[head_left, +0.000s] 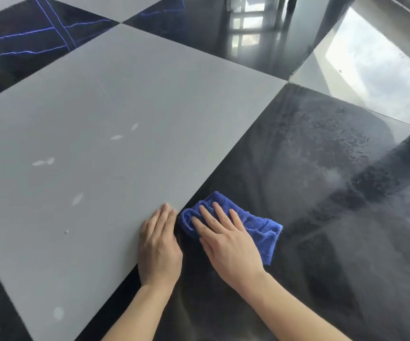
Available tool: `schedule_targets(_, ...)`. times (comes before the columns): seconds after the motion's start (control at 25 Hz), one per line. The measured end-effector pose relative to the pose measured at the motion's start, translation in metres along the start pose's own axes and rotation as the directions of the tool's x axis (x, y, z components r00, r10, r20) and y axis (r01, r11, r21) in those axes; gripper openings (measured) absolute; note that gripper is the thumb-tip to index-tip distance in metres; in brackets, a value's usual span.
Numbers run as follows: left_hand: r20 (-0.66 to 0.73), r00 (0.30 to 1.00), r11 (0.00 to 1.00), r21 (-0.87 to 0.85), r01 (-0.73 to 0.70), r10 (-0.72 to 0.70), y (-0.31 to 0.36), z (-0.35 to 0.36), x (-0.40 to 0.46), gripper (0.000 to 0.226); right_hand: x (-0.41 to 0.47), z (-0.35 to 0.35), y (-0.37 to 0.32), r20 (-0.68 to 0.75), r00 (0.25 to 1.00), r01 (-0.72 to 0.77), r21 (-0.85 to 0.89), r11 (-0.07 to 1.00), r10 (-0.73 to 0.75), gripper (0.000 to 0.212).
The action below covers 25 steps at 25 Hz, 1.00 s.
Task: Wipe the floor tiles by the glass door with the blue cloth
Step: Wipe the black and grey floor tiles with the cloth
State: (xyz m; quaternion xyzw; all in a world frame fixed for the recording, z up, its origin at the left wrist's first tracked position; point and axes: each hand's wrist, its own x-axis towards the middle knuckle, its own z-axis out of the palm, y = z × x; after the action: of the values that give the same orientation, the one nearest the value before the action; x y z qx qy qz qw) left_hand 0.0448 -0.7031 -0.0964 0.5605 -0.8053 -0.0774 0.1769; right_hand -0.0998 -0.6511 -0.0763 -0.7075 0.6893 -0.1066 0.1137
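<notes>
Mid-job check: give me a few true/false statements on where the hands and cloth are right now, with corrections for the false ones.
1. The right hand presses the blue cloth with straight fingers. True.
2. The cloth lies on the grey tile. False: it lies on the black tile, just beside the grey tile's edge.
3. The left hand holds part of the cloth. False: it rests flat on the grey tile, holding nothing.
4. The grey tile shows pale marks. True.
5. The cloth is spread out flat. False: it is bunched and folded under the hand.
</notes>
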Motion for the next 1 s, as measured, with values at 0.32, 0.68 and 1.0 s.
schedule_targets(0.32,0.159,0.987,0.995,0.096,-0.001,-0.014,0.039,-0.002,-0.03,0.043,-0.071,-0.003,0.016,0.133,0.99,0.045,-0.011,0.999,-0.043,0.055)
schedule_targets(0.68,0.317,0.94,0.992,-0.018,-0.128,0.127,0.103,-0.003,-0.082,0.038,-0.224,-0.032,0.063,0.158,0.987,0.015,-0.212,0.977,0.019,0.075)
schedule_targets(1.0,0.392,0.871,0.951,-0.045,-0.305,0.298,0.121,-0.024,-0.116,0.039,-0.318,-0.043,0.08,0.06,0.975,-0.188,-0.274,0.943,0.212,0.083)
